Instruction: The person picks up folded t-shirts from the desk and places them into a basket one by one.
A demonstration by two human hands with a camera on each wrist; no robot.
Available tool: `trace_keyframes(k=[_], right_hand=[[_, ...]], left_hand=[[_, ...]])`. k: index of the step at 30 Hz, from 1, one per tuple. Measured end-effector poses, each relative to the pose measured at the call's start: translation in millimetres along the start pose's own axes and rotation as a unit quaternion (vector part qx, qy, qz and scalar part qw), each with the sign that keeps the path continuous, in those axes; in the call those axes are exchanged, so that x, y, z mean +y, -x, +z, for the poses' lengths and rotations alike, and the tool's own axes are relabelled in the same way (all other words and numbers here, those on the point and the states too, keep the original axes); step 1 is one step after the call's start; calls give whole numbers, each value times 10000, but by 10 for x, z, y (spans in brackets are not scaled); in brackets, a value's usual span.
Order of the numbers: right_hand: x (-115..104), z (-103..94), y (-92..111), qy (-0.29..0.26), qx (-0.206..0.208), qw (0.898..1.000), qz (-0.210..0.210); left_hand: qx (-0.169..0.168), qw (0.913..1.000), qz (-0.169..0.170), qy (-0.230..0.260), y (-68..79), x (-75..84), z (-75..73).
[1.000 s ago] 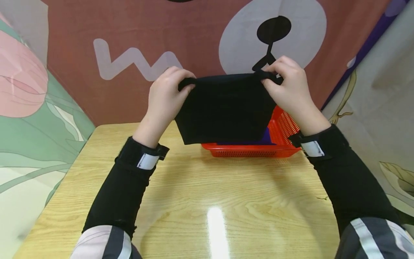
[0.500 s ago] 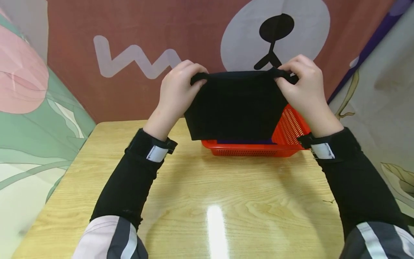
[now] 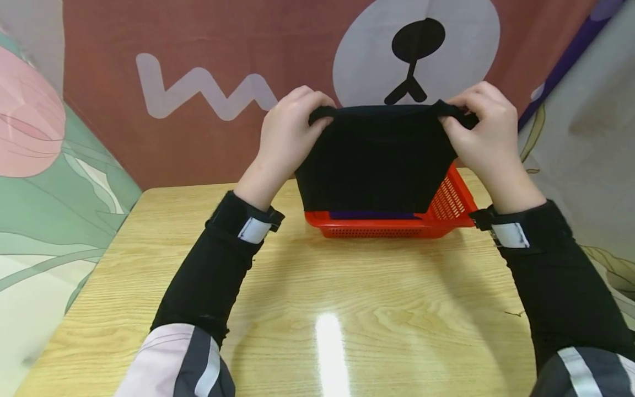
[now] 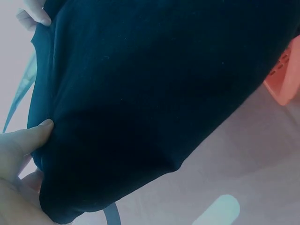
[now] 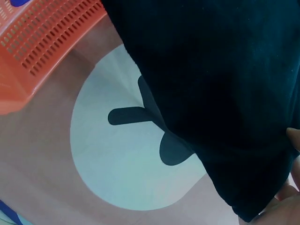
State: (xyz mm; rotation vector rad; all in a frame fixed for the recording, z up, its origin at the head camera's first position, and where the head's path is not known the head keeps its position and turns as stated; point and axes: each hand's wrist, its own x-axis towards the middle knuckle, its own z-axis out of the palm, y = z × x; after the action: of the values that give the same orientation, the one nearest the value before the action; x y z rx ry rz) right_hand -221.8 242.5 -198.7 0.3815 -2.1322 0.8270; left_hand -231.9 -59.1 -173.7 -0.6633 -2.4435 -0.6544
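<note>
A piece of black cloth (image 3: pixel 377 160) hangs in the air, stretched between both hands in the head view. My left hand (image 3: pixel 292 129) pinches its upper left corner between thumb and fingers. At the upper right corner my right hand (image 3: pixel 488 129) pinches it likewise. The cloth's lower edge hangs in front of a red plastic basket (image 3: pixel 387 229) and hides much of it. Inside the basket a strip of dark purple material (image 3: pixel 372 215) shows. In the left wrist view the cloth (image 4: pixel 154 93) fills most of the picture, the left thumb (image 4: pixel 40 136) pressing its edge.
The basket stands at the back of a light wooden table (image 3: pixel 317 286), near a brown curtain (image 3: pixel 208 143) with a printed animal muzzle. A pale patterned cloth (image 3: pixel 580 138) hangs at the right. A green and pink patterned cloth (image 3: pixel 39 143) is at the left.
Both hands have moved to the right and slightly up with the black cloth stretched between them. The cloth now covers less of the basket's right side. The grip looks the same.
</note>
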Motion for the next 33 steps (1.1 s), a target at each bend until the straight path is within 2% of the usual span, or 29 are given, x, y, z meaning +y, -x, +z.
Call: trace_keyframes(k=[7, 15, 21, 28, 33], right_hand=[[62, -99, 26, 145, -21, 9995, 267], [149, -190, 114, 155, -1, 9982, 579], [235, -199, 199, 191, -330, 9972, 639], [264, -209, 302, 269, -856, 9947, 510], [288, -226, 304, 388, -1274, 9891, 633]], left_hand=[[-119, 9999, -32, 26, -23, 90, 71], [-342, 9992, 178, 46, -30, 165, 193], [-475, 9985, 150, 234, 47, 154, 262], [-859, 9958, -46, 320, 170, 119, 337], [-1080, 9937, -122, 289, 176, 103, 346]])
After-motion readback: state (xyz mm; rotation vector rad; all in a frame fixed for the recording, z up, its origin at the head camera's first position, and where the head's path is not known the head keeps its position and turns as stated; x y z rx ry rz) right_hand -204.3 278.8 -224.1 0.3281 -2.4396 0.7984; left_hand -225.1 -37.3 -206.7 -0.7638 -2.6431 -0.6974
